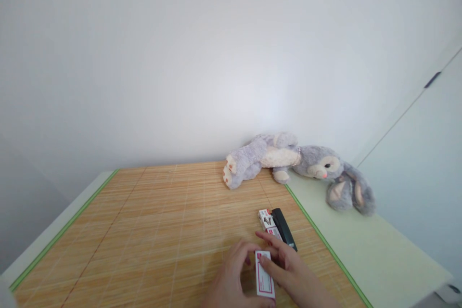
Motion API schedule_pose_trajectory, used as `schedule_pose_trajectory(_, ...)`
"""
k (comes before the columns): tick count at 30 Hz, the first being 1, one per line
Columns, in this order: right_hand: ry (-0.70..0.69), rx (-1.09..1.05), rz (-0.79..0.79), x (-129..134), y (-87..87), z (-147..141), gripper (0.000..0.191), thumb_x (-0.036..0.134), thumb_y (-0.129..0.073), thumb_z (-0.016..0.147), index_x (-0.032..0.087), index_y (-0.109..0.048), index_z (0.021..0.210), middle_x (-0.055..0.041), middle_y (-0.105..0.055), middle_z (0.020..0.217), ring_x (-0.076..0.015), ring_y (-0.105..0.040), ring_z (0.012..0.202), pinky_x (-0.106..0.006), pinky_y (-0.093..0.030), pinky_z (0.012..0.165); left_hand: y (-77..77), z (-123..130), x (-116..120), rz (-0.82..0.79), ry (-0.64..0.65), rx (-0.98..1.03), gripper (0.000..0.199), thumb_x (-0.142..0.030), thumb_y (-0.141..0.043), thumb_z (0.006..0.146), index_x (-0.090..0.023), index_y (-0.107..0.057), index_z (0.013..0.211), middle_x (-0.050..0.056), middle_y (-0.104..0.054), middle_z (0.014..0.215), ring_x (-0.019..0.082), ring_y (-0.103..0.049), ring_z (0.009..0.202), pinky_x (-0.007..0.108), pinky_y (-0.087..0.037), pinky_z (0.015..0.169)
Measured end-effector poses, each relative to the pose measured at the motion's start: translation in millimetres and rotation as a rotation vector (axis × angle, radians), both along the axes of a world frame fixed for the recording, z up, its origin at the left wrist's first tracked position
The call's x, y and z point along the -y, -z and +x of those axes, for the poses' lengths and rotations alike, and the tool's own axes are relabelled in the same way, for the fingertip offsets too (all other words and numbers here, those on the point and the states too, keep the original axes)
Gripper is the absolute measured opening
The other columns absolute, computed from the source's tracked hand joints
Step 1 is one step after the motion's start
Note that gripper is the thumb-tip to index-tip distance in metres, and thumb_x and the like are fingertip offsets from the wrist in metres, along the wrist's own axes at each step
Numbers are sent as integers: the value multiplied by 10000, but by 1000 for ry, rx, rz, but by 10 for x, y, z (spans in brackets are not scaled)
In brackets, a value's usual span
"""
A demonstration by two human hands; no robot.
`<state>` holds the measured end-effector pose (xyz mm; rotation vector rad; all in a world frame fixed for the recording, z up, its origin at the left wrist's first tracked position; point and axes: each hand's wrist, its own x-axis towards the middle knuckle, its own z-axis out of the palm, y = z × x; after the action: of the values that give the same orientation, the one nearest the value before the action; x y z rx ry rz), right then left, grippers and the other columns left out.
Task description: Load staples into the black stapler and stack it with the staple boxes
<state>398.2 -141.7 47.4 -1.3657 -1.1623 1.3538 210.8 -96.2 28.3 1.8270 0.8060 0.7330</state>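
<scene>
Near the front edge of the view, my left hand (233,276) grips a small white box (265,283) with a pink-red border and small print. Its fingers curve around the far end and its thumb is at the near end. From the other side my right hand (285,267) also holds the box, thumb lying on its upper face. Just beyond the hands sits a small box with a picture of black clips (267,220). A pink-and-white box (274,234) lies next to it, partly hidden by my right fingers. Alongside both rests a black stapler (284,229).
A bamboo mat (155,221) with green edging covers most of the pale table (371,245). A grey plush rabbit (260,156) lies on its side along the white wall (202,57). At the right stands a white panel with a dark handle (432,80).
</scene>
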Motion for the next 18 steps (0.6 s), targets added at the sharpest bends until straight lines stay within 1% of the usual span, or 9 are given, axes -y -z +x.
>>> schedule_pose_trajectory(1,10,-6,4,7,-31,53,765,621,-738,854,211,-530,1466,-6,-698,845,-181,-637,744,-299,-472,665,-47,46,-9,-19,16,11,689,-258,-937,566,-284,-681,1206,40,-689,1209,258,-644,1067,366,-538,951)
schedule_pose_trajectory(3,43,3,30,18,-92,156,757,621,-725,868,205,-526,1469,5,-675,814,-151,-590,676,-268,-431,606,-99,144,-28,-40,2,24,660,-219,-903,608,-286,-665,1220,38,-666,1214,255,-614,1098,370,-506,984)
schedule_pose_trajectory(5,82,30,57,38,-147,243,709,645,-688,889,210,-567,1437,-5,-681,815,-143,-569,647,-265,-437,591,-85,250,-44,-21,-56,57,662,-231,-890,642,-292,-652,1256,46,-646,1235,261,-593,1121,376,-485,999)
schedule_pose_trajectory(6,94,36,61,55,-170,274,681,664,-668,894,218,-603,1405,-18,-694,830,-148,-579,654,-275,-461,602,-55,303,-47,-13,-81,84,672,-267,-893,660,-295,-642,1283,53,-635,1253,266,-584,1132,380,-478,1001)
schedule_pose_trajectory(8,94,6,42,99,-201,305,650,709,-648,882,234,-674,1324,-44,-722,878,-174,-624,700,-312,-524,654,39,398,-43,-9,-104,156,698,-398,-900,695,-295,-626,1329,67,-619,1263,275,-578,1130,380,-475,980)
schedule_pose_trajectory(10,86,-67,14,145,-209,298,660,751,-652,850,237,-716,1259,-63,-738,906,-206,-671,769,-358,-569,732,145,471,-22,-15,-110,236,752,-566,-864,721,-289,-606,1371,79,-609,1253,277,-581,1108,378,-483,944)
schedule_pose_trajectory(12,106,-127,3,176,-199,275,686,774,-671,819,232,-726,1237,-73,-743,911,-231,-698,835,-385,-582,794,221,513,7,-19,-98,275,817,-666,-823,727,-284,-587,1409,88,-594,1268,283,-582,1124,382,-490,946)
schedule_pose_trajectory(14,141,-119,16,185,-181,257,705,764,-714,788,228,-722,1246,-78,-744,912,-238,-702,848,-383,-584,796,241,523,33,-12,-101,257,812,-644,-830,731,-282,-587,1415,91,-580,1306,291,-577,1169,386,-491,975)
schedule_pose_trajectory(18,167,-17,59,165,-146,238,691,714,-768,768,207,-724,1235,-67,-734,850,-232,-686,790,-372,-579,740,152,476,52,1,-92,181,707,-432,-851,768,-300,-578,1407,73,-608,1348,280,-593,1189,389,-486,1012)
